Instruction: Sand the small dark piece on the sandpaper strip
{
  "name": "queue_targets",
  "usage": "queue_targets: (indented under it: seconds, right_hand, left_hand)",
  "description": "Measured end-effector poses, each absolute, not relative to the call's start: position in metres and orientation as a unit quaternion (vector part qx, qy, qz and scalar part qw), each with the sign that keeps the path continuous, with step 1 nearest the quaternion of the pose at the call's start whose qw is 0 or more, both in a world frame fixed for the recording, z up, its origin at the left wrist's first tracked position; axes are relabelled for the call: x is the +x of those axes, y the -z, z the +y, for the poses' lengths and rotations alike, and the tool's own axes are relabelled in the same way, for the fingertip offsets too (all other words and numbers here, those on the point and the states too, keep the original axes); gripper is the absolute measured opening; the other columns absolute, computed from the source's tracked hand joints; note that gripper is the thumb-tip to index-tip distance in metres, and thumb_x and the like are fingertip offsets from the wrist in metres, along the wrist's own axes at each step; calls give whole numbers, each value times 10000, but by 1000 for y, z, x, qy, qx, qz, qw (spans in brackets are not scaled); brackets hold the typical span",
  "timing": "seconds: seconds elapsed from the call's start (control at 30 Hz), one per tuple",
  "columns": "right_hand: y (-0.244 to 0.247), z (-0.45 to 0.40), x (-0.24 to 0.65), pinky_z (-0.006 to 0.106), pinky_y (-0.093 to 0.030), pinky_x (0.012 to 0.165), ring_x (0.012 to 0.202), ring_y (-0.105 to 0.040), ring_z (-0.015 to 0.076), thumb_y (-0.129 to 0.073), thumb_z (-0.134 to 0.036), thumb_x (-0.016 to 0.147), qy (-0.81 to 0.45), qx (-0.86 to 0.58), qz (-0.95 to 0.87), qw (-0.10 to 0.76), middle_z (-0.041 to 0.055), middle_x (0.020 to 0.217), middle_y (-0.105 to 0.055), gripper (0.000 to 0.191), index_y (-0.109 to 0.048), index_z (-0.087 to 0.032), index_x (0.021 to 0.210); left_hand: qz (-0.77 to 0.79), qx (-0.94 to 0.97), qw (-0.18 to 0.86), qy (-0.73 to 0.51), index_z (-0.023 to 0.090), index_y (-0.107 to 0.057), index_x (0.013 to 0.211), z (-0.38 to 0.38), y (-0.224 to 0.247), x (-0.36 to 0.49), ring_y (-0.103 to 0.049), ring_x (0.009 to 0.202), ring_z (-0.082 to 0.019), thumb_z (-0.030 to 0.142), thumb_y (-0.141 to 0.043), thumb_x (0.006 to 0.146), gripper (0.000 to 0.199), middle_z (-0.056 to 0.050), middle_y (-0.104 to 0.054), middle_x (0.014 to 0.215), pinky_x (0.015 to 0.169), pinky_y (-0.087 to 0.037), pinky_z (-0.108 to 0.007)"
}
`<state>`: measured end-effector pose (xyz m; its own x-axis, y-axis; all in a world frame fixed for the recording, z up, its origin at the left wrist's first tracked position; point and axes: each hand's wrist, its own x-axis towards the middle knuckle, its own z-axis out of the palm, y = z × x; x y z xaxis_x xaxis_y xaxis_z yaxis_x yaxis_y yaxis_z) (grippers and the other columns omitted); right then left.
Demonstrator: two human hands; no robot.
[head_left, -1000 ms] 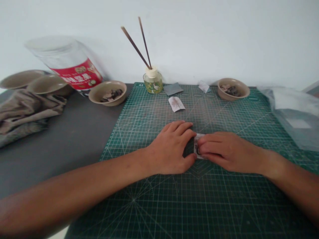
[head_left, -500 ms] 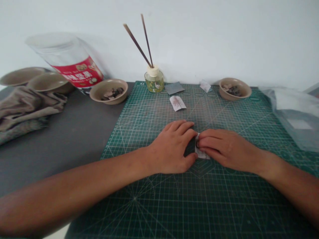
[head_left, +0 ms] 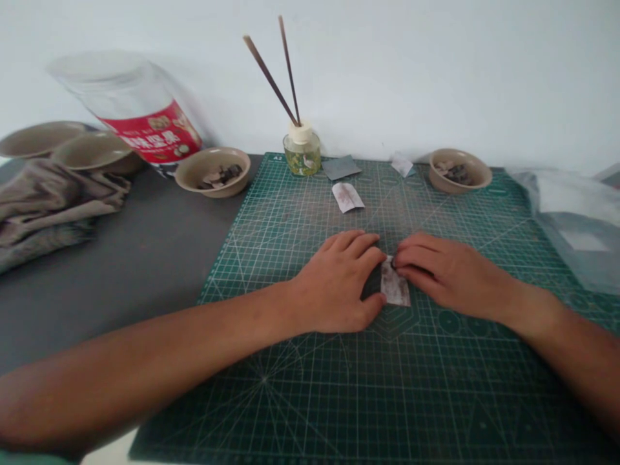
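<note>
A small whitish paper piece [head_left: 395, 287] with brown smudges, perhaps worn sandpaper, lies flat on the green cutting mat [head_left: 310, 400]. My left hand [head_left: 341, 281] rests on the mat with fingers stretched out. Its thumb and index finger are spread and touch the paper's left edge. At the paper's upper right, my right hand [head_left: 448, 274] is closed in a pinch. A small dark piece [head_left: 393, 263] shows at its fingertips, mostly hidden by them; its exact kind cannot be told.
Bowls of small brown and dark pieces stand at the left [head_left: 213, 173] and right [head_left: 460, 171]. Behind are a reed diffuser [head_left: 303, 152], grey sheet [head_left: 341, 168] and smudged paper [head_left: 347, 197]. A large jar [head_left: 145, 123], cloth [head_left: 53, 200] and plastic bag [head_left: 576, 219] flank the mat.
My right hand has moved slightly up and right with the dark piece, uncovering more of the smudged paper. My left hand keeps its place at the paper's edge.
</note>
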<state>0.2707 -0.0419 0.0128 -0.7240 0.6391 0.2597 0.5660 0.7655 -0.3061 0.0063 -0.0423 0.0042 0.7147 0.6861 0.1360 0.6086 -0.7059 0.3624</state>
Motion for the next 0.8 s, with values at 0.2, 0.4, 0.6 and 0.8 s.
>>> queue_targets:
  seconds: [0.2, 0.4, 0.6, 0.8]
  right_hand:
    - [-15, -48, 268, 336, -587, 786, 887, -758, 199, -591, -198, 1095, -167, -266, -937, 154, 48, 1049, -791, 167, -748, -243, 1060]
    - [-15, -43, 272, 369, -594, 816, 934, -757, 231, -605, -185, 1069, -123, -320, -924, 170, 75, 1106, -785, 152, -748, -236, 1065]
    - [-13, -47, 268, 350, -582, 820, 940, -745, 214, -567, -180, 1102, -143, -274, -938, 160, 66, 1093, -772, 185, -743, -235, 1086]
    - [-15, -40, 277, 332, -585, 815, 933, -752, 200, -572, -204, 1103, -165, -286, -932, 149, 65, 1120, -764, 185, -749, -244, 1070]
  left_hand:
    - [350, 916, 150, -131, 148, -637, 1435, -42, -4, 7, -422, 1619, -403, 447, -689, 955, 568, -178, -526, 1698, 1344, -373, -615]
    - [351, 915, 148, -130, 148, -633, 1441, -43, -5, 7, -428, 1611, -409, 465, -680, 965, 574, -180, -532, 1688, 1342, -372, -619]
    - [346, 917, 147, -135, 152, -642, 1417, -42, -4, 7, -439, 1604, -404, 446, -686, 951, 553, -179, -546, 1678, 1329, -392, -620]
    - [349, 917, 141, -136, 148, -643, 1429, -42, -4, 7, -452, 1594, -403, 465, -685, 958, 569, -177, -550, 1675, 1325, -401, -614]
